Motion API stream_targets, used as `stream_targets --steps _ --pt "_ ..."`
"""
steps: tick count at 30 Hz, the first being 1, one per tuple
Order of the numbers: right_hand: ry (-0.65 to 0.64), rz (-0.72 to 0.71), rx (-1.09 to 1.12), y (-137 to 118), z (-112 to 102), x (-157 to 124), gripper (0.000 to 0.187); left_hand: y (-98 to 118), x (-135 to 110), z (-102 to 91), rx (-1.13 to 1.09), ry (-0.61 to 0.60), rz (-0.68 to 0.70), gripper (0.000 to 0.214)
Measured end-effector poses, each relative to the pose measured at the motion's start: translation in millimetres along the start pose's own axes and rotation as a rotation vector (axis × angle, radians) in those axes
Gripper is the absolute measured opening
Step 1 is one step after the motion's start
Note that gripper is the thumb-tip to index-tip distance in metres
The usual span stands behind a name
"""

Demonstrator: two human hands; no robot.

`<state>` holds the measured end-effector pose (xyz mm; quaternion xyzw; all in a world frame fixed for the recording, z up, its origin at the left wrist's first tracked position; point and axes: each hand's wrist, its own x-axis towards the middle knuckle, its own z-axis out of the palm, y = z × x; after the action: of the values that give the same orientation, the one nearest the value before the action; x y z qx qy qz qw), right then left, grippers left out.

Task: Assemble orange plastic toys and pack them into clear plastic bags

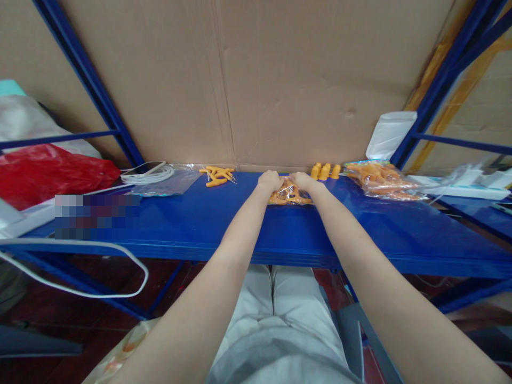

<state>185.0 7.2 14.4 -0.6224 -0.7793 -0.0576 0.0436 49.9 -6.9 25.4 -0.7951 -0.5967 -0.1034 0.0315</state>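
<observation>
A clear plastic bag [289, 195] with orange plastic pieces inside lies on the blue shelf in front of me. My left hand [271, 180] is closed on its far left edge. At the far right edge, my right hand [303, 180] is closed on the same bag. Left of my hands is a small pile of orange-handled corkscrews [218, 175], their metal spirals showing. Several orange caps [325, 171] stand upright just right of my right hand. Further right lies a fuller clear bag of orange pieces [380, 178].
The blue shelf [180, 224] has blue posts at both sides and cardboard [280, 80] behind. On the left are a coiled white cable [156, 175], a flat clear bag [176, 181] and a red bag [56, 173]. A white power strip [460, 188] lies at right.
</observation>
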Motion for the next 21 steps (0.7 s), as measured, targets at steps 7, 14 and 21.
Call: stream_targets --steps 7,14,21 --pt "0.049 0.03 0.044 -1.4 3.2 -8.9 0.039 -2.1 -4.0 0.2 -0.069 0.04 -0.125 0.05" --pt "0.117 0.077 0.289 2.0 9.1 -13.4 0.042 -6.5 -5.8 0.8 -0.137 0.039 -0.201 0.048" --pt "0.136 0.126 0.345 0.3 8.4 -17.4 0.041 -4.6 -9.2 0.7 -0.169 -0.06 -0.189 0.052"
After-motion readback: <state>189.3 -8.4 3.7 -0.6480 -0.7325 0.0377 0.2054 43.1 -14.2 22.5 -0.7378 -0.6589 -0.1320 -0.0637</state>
